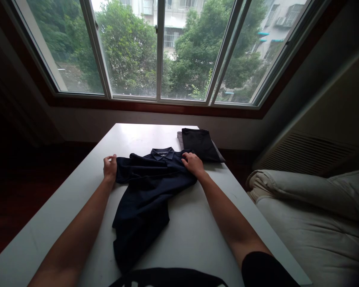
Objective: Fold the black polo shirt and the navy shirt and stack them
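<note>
A dark navy collared shirt [149,183] lies on the white table [179,239], its collar toward the window and its lower part trailing toward me, bent to the left and wrinkled. At the end of its left sleeve, my left hand [110,165] has its fingers closed on the sleeve's edge. My right hand [193,162] rests on the shirt near the right shoulder, fingers bent and a little apart, with the palm down. The right sleeve is partly hidden under that hand.
Folded dark and grey clothes [199,144] lie at the table's far right, close beyond my right hand. A pale sofa [314,215] stands to the right of the table. The window [158,52] is beyond the far edge.
</note>
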A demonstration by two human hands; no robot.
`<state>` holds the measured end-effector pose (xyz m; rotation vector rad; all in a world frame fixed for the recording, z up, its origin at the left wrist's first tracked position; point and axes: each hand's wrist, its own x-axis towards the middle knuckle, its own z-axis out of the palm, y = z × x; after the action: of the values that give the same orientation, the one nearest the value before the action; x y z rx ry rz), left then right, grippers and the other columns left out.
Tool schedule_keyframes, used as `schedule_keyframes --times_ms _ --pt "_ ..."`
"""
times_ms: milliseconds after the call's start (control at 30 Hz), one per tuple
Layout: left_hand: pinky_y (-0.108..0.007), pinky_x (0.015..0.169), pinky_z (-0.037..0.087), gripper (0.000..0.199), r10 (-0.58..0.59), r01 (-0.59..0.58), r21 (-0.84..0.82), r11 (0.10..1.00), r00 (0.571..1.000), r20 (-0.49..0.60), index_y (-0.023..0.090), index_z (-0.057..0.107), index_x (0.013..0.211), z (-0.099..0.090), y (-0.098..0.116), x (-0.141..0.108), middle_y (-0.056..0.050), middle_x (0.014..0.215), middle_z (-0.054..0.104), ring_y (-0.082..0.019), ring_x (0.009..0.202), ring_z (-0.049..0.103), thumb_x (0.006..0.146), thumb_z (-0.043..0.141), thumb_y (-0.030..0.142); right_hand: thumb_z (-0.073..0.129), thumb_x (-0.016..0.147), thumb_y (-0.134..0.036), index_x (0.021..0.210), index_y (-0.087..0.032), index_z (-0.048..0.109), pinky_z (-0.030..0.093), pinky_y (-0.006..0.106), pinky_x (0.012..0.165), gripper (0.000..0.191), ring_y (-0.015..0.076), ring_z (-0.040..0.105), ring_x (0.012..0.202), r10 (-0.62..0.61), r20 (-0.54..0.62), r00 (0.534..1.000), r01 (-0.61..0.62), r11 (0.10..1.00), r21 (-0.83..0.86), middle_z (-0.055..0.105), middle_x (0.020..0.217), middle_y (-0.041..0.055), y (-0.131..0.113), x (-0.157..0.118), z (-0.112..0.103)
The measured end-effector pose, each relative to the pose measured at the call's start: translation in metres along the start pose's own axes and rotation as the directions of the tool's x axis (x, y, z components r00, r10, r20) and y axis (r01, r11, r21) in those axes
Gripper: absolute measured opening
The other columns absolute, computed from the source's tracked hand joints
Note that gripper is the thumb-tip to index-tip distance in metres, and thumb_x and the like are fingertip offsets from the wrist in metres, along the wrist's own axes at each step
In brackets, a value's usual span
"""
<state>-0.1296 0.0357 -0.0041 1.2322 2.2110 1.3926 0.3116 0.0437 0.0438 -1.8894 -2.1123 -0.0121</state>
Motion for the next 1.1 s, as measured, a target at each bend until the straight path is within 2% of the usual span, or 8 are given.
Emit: schedule_keyframes --times_ms 133,200,367,467,567,800,933,1100 --pt "-0.044 0.095 0.053 0.074 0.06 -0.09 0.155 0.984 0.98 0.188 0.023 0.046 0.148 -0.005 0.003 -0.008 -0.016 0.125 0.069 -0.035 0.115 0.067 0.082 0.073 0.042 0.067 0.091 -0.045 0.129 -0.026 0.064 0.048 0.035 0.084 0.043 0.0304 0.069 0.103 0.134 0.255 0.958 -0.11 0.988 -0.109 0.073 0.115 0.0138 0.002 -0.003 0.012" --pt "-0.044 0.098 0.052 0.064 0.078 -0.123 0.192 0.974 0.971 0.226 0.024 0.052 0.146 -0.006 0.003 -0.009 -0.015 0.124 0.071 -0.034 0.114 0.067 0.084 0.069 0.032 0.066 0.089 -0.037 0.122 -0.025 0.067 0.048 0.035 0.083 0.035 0.0305 0.07 0.102 0.167 0.264 0.95 -0.138 0.982 -0.126 0.073 0.114 0.0142 0.007 -0.002 0.012" --pt "-0.039 0.096 0.052 0.032 0.096 -0.1 0.124 0.987 0.995 0.037 0.024 0.069 0.121 -0.019 -0.002 0.008 -0.009 0.117 0.074 -0.028 0.107 0.068 0.094 0.052 0.025 0.052 0.092 -0.03 0.107 -0.024 0.073 0.046 0.031 0.079 0.027 0.0262 0.068 0.093 0.289 0.01 0.957 -0.288 0.947 0.146 0.075 0.101 0.0105 0.04 0.013 -0.011" --pt "-0.042 0.096 0.052 0.032 0.053 -0.031 0.156 0.987 0.989 -0.139 0.024 0.069 0.12 -0.039 -0.013 0.026 -0.01 0.114 0.073 -0.029 0.105 0.067 0.096 0.048 0.025 0.038 0.096 -0.026 0.11 -0.02 0.074 0.043 0.03 0.078 0.039 0.0257 0.065 0.093 0.468 -0.275 0.84 -0.374 0.866 0.331 0.075 0.106 0.0128 0.074 0.019 -0.026" --pt "-0.045 0.096 0.052 0.031 0.017 0.023 0.239 0.971 0.987 -0.163 0.023 0.07 0.117 -0.06 -0.029 0.038 -0.013 0.116 0.069 -0.032 0.107 0.065 0.092 0.051 0.022 0.038 0.095 -0.025 0.104 -0.02 0.077 0.041 0.031 0.076 0.04 0.026 0.063 0.09 0.565 -0.228 0.793 -0.453 0.797 0.4 0.074 0.103 0.0136 0.101 0.02 -0.03" --pt "-0.051 0.104 0.047 0.034 0.309 -0.286 0.473 0.833 0.951 0.029 0.021 0.069 0.122 -0.048 -0.026 0.046 -0.019 0.129 0.061 -0.038 0.121 0.057 0.091 0.058 0.031 0.042 0.102 -0.048 0.088 -0.018 0.073 0.04 0.03 0.078 0.046 0.0253 0.062 0.094 0.351 -0.279 0.894 -0.3 0.931 0.209 0.071 0.099 0.0145 0.072 0.031 -0.015" --pt "-0.042 0.109 0.044 0.034 0.358 -0.481 0.411 0.774 0.868 0.344 0.021 0.071 0.118 -0.013 0.001 0.055 -0.016 0.121 0.069 -0.031 0.118 0.062 0.097 0.05 0.038 0.053 0.1 -0.044 0.096 -0.021 0.073 0.041 0.027 0.079 0.031 0.0223 0.064 0.095 0.116 -0.056 0.992 -0.109 0.988 0.111 0.071 0.101 0.009 0.026 0.039 -0.003" --pt "-0.037 0.102 0.048 0.032 0.359 -0.549 0.382 0.744 0.81 0.464 0.023 0.073 0.109 0.018 0.016 0.042 -0.015 0.119 0.071 -0.03 0.116 0.064 0.089 0.06 0.045 0.066 0.093 -0.056 0.116 -0.023 0.07 0.047 0.029 0.083 0.04 0.0261 0.066 0.108 0.053 0.176 0.983 -0.046 0.998 -0.042 0.067 0.121 0.0134 -0.001 0.027 0.017"
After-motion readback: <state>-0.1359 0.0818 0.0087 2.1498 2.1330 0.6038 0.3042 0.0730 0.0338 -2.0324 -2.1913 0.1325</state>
